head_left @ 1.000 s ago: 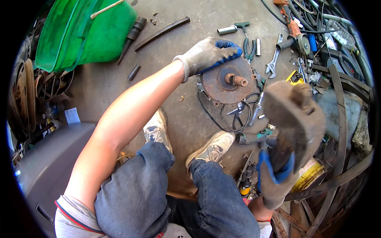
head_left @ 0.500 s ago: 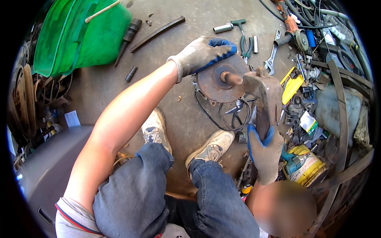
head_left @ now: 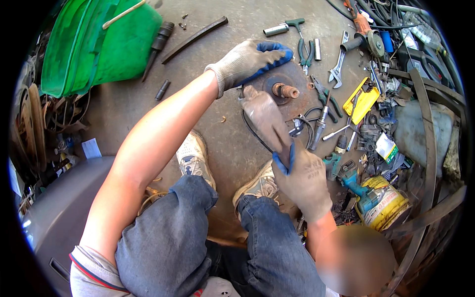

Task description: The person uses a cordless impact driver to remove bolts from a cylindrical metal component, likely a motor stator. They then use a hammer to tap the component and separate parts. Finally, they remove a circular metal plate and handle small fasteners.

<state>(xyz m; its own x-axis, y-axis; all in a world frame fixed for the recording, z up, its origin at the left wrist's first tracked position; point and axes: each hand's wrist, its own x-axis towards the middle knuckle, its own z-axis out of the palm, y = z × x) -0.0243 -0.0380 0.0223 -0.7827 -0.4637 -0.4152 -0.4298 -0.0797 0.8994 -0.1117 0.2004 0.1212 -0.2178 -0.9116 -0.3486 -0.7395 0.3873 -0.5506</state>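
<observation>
A rusty round metal plate (head_left: 301,88) with a stub shaft (head_left: 286,90) rising from its middle is in front of me. My left hand (head_left: 262,60), in a grey glove with blue palm, is closed on its far left rim. My right hand (head_left: 303,179), gloved alike, grips a heavy worn steel hammer (head_left: 264,116) by its handle. The hammer's blurred head reaches over the plate's near left side, left of the shaft; whether it touches cannot be seen. Part of the plate and a dark cable (head_left: 253,129) lie behind the hammer.
Pliers (head_left: 306,57), a socket (head_left: 317,49), an adjustable wrench (head_left: 338,68) and an angle grinder (head_left: 365,37) lie beyond and to the right. A yellow tray (head_left: 363,101) and yellow bucket (head_left: 391,210) stand at right. A green bin (head_left: 106,49) is far left.
The hammer and my right hand have swung left, from the shaft's right side to its left. The shaft end and tools on the right are now uncovered. My left hand stays on the rim.
</observation>
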